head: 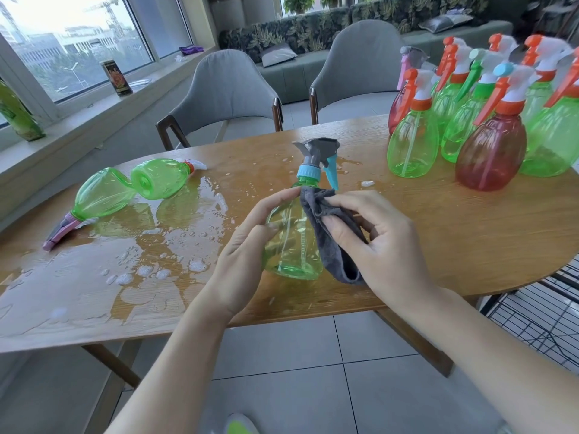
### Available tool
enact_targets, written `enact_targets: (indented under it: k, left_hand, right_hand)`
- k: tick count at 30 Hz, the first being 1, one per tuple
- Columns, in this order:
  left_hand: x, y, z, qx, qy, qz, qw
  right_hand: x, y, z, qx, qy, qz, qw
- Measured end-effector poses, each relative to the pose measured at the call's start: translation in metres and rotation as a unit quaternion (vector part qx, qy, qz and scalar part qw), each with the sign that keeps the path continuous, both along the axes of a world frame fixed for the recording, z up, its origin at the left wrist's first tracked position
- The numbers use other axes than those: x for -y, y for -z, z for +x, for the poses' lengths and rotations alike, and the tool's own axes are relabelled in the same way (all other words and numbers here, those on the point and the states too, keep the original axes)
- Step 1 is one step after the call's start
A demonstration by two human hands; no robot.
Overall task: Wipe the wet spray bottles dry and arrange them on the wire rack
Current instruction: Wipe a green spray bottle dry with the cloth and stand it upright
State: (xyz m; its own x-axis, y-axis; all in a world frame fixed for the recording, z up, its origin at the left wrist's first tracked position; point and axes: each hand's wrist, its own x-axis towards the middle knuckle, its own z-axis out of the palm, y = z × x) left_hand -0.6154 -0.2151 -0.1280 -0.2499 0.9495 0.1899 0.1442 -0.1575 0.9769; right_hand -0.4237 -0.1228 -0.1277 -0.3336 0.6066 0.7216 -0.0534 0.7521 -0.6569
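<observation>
Wooden table (pixel 438 239) puddled at left. Left hand (pixel 247 245) clamps upright green bottle (pixel 294 245) at centre; right hand (pixel 372 242) presses grey cloth (pixel 332 245) against it. Two wet bottles (pixel 131 189) lie unwiped; upright cluster (pixel 488 120) waits; wire rack (pixel 539 311) looks empty.

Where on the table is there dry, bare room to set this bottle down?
Dry bare wood lies right of the right hand, between it and the standing bottles. The far right corner is crowded. Left of the held bottle, puddles and two lying bottles fill the table.

My left hand (pixel 247 245) is curled, fingers closed in a grip; my right hand (pixel 372 242) presses flat, fingers spread; both forearms extended.
</observation>
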Motion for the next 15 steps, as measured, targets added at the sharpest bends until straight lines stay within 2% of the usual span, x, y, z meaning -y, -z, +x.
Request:
enact_targets:
  k: [4, 7, 15]
  left_hand:
    - [0.001, -0.003, 0.005, 0.025, -0.022, 0.011, 0.999]
    - [0.003, -0.010, 0.013, -0.002, -0.059, 0.009, 0.998]
    - [0.001, -0.018, 0.023, -0.017, -0.085, 0.022, 0.996]
  right_hand:
    - [0.005, 0.009, 0.004, 0.050, 0.000, 0.074, 0.996]
    - [0.012, 0.018, 0.007, 0.064, -0.025, 0.102, 0.992]
    - [0.018, 0.027, 0.007, 0.097, -0.037, 0.187, 0.977]
